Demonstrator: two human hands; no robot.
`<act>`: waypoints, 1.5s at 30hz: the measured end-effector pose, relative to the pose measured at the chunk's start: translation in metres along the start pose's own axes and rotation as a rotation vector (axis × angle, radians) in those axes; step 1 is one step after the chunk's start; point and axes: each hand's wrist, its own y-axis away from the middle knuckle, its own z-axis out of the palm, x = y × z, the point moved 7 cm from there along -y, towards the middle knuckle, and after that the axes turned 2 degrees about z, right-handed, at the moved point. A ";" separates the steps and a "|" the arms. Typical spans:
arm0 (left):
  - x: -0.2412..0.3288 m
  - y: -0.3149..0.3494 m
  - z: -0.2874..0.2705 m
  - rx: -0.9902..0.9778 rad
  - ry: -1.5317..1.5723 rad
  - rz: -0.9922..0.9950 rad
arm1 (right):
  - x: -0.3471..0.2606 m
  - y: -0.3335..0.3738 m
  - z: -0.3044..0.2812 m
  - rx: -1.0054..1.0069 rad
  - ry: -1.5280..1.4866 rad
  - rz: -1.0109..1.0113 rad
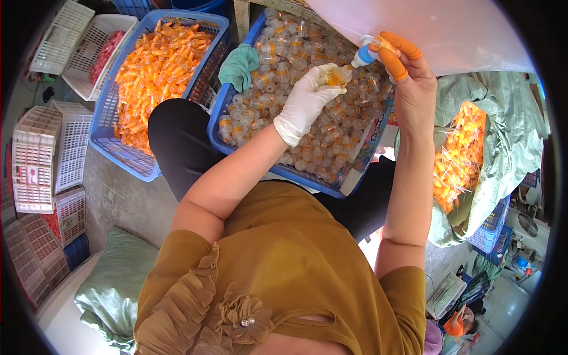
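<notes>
My left hand, in a white glove, is closed on a small clear plastic bottle with orange-yellow on it. My right hand wears orange finger covers and pinches a small blue-and-white piece, whose exact kind I cannot make out. The lower end of that piece meets the top of the bottle, or lies very close to it. Below both hands, a blue basket is full of small clear bottles with orange bands. A green cloth hangs over its left rim.
At the left, a blue basket holds orange plastic pieces. White crates stand farther left. A green woven sack at the right holds orange pieces with white sticks. Pale sheeting spreads at the upper right.
</notes>
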 end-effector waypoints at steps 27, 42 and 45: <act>0.020 0.073 0.024 -0.469 0.177 -0.622 | -0.037 0.088 0.007 -0.499 0.733 -0.333; 0.106 0.108 0.065 -0.053 -1.427 1.248 | 0.038 0.133 0.000 -0.275 -0.486 0.844; 0.097 0.102 0.054 -0.120 -1.453 1.156 | 0.032 0.132 0.003 -0.109 -0.397 0.811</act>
